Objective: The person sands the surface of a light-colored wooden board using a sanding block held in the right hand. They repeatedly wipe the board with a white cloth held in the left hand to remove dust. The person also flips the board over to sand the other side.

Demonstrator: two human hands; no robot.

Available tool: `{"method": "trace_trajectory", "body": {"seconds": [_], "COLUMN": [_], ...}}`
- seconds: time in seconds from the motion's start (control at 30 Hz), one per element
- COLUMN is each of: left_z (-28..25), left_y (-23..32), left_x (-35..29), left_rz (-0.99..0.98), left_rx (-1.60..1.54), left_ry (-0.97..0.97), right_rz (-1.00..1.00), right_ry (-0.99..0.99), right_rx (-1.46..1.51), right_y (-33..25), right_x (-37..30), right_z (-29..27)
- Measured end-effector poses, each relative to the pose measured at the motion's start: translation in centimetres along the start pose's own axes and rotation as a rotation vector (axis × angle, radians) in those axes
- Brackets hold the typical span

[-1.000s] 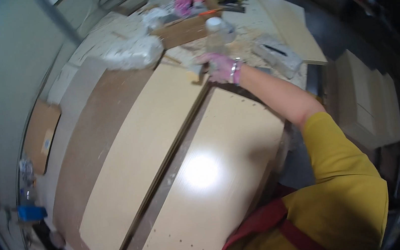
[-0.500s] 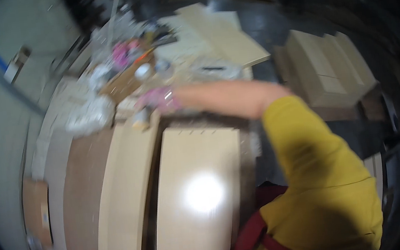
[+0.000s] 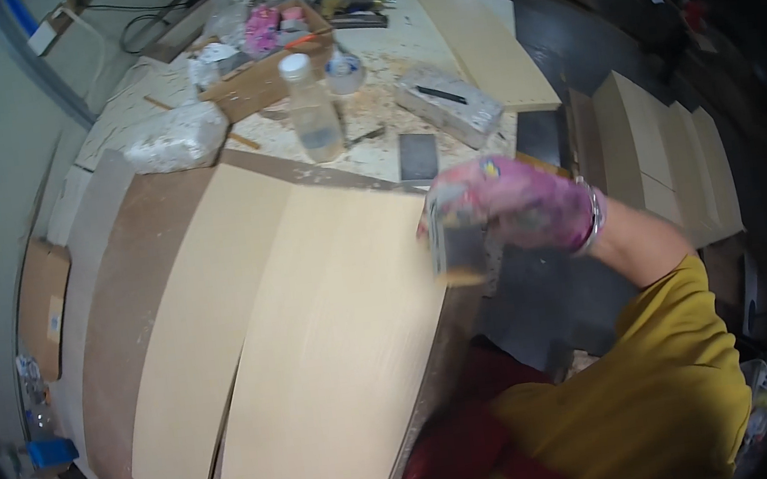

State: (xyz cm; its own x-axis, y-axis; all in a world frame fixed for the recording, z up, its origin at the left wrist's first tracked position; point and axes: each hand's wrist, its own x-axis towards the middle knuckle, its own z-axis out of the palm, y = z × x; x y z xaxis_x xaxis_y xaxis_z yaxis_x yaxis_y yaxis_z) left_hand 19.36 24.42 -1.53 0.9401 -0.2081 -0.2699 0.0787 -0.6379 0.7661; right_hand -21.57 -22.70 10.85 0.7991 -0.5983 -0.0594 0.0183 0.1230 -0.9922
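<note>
My right hand [image 3: 513, 200], in a stained pink glove, is closed around a dark grey sanding block [image 3: 463, 247] with a tan lower edge. It is at the far right corner of a pale wooden panel [image 3: 320, 343]; whether the block touches the panel's edge I cannot tell. A second pale panel [image 3: 205, 309] lies alongside on the left, with a narrow dark gap between them at the near end. Both rest on a brown board [image 3: 137, 298]. My left hand is out of view.
Beyond the panels stand a capped clear bottle [image 3: 313, 114], a tape roll [image 3: 345, 74], a wrapped block [image 3: 451, 105] and a cardboard box [image 3: 264, 84] of supplies. A dark grey square sheet [image 3: 418, 156] lies nearby. Stacked boards [image 3: 665, 157] stand at the right.
My right hand has come back from the far end of the left panel to the right panel's far right corner, with the block. The gap between the panels looks narrower. The view has shifted.
</note>
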Motion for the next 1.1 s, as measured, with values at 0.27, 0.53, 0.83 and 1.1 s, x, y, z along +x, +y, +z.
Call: {"method": "trace_trajectory", "body": {"seconds": [0.27,0.53,0.83,1.1], "left_z": [-3.0,-24.1,-21.5,9.1], "left_y": [-2.0,-13.6,-1.2,6.8], "left_x": [-6.6,-13.7,-9.1,-10.0], "left_rz": [-0.107,-0.451,-0.1,0.871], "left_rx": [-0.012,-0.062,-0.108,0.817], "left_ry": [0.036,0.083,0.747,0.115], "right_rz": [0.195,0.017,0.062,-0.132], "right_ry": [0.044,0.132,0.007,-0.074], "right_rx": [0.111,0.07,1.04,0.849], "right_y": [4.9,4.1,14.2,14.5], "right_x": [-3.8,-4.1,0.7,0.9], "right_z": [0.5,-0.7,0.9,1.5]}}
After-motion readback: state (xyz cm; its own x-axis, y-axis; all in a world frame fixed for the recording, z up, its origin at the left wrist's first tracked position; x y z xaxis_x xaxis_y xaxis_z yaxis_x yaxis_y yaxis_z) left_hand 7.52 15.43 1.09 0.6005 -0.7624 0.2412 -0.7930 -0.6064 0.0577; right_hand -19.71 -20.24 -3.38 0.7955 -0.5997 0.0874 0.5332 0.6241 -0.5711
